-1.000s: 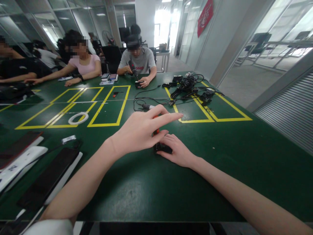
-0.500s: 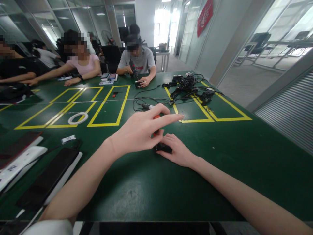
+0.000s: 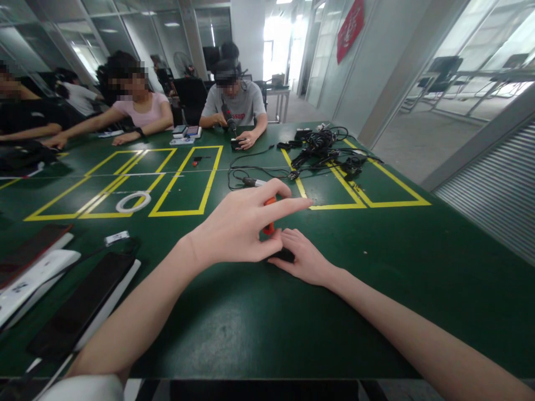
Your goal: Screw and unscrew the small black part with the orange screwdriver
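My left hand [image 3: 238,223] is closed around an orange-handled screwdriver [image 3: 270,223], thumb and curled fingers on the handle and the index finger stretched out to the right. The tool stands roughly upright, and its tip is hidden. Beneath it, my right hand [image 3: 307,257] presses a small black block [image 3: 285,255] on the green table, thumb in front and fingers over the top. The block is largely covered by both hands, so its kind cannot be made out. Just behind my left hand lies a black and grey cable plug [image 3: 253,182].
Tangled black cables [image 3: 320,145] lie at the back right. Yellow tape [image 3: 178,213] marks rectangles on the table [image 3: 234,334]. A white ring [image 3: 134,202], a white power strip [image 3: 39,278] and a black phone-like slab [image 3: 83,301] are leftward. Opposite, a person holds a power screwdriver [image 3: 229,120].
My left thumb has shifted slightly to the right around the screwdriver, and more of the orange handle shows. My right hand stays in place on the black block.
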Demonstrator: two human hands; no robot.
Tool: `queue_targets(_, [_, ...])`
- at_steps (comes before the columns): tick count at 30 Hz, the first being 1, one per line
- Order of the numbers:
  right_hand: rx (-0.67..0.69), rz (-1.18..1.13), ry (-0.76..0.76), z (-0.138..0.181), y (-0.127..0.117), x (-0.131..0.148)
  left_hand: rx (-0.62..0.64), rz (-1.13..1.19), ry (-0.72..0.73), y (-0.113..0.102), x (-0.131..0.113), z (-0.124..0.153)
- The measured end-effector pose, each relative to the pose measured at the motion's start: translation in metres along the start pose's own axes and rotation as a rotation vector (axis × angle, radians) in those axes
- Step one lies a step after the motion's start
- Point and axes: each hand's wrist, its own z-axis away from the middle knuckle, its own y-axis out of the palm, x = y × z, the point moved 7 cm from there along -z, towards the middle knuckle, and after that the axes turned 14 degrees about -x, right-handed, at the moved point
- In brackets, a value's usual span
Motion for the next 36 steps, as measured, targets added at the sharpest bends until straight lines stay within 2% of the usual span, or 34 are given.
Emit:
queue_targets(6, [0.002,-0.004,0.004,-0.0002,-0.0001,-0.0007,0.006,-0.073,-0.035,-0.0017,0.0024,-0.0001])
queue_targets(10, [0.005,-0.002,0.003,-0.0008,-0.0005,0.0001,0.007,-0.008,-0.006,-0.0013,-0.0001,-0.0002])
queue_targets(15, [-0.004,0.008,-0.016,-0.0006,-0.0010,0.0013,0.001,-0.067,-0.030,-0.0021,0.0024,0.0003])
queue_targets(29, [0.003,0.006,-0.010,0.0002,-0.0005,0.0000,0.005,-0.013,-0.006,-0.0017,-0.0006,-0.0008])
queue_targets(36, [-0.002,-0.001,-0.007,0.0005,-0.0004,0.0001,0.012,-0.041,-0.044,-0.0026,0.0006,-0.0005])
